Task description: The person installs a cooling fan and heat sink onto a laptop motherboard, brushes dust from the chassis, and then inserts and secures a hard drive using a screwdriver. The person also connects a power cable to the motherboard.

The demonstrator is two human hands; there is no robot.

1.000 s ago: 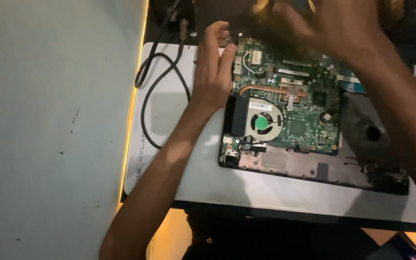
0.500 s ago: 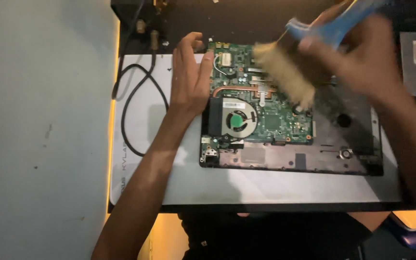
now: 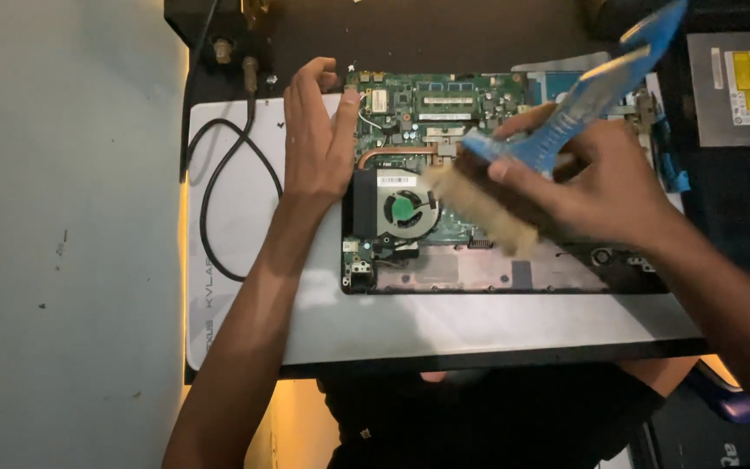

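A: Head view — what's seen at centre?

B: An opened laptop base (image 3: pixel 514 278) is laid on a white mat (image 3: pixel 245 217), green circuit board (image 3: pixel 444 108) exposed, w/ a round fan (image 3: pixel 407 208) at its left part.

A: Left hand?

B: The left hand (image 3: pixel 314 143) is laid flat on the board's left edge, fingers spread toward the far side; nothing is clasped.

A: Right hand?

B: The right hand (image 3: pixel 601 187) is closed round a blue-handled brush (image 3: pixel 566 117). Its tan bristles (image 3: pixel 479 208) are blurred, pressed on the board just right of the fan.

A: Anything else?

B: A black cable (image 3: pixel 219 182) is looped on the mat's left part. A grey optical drive (image 3: pixel 740 87) is seen far right, apart from the laptop.
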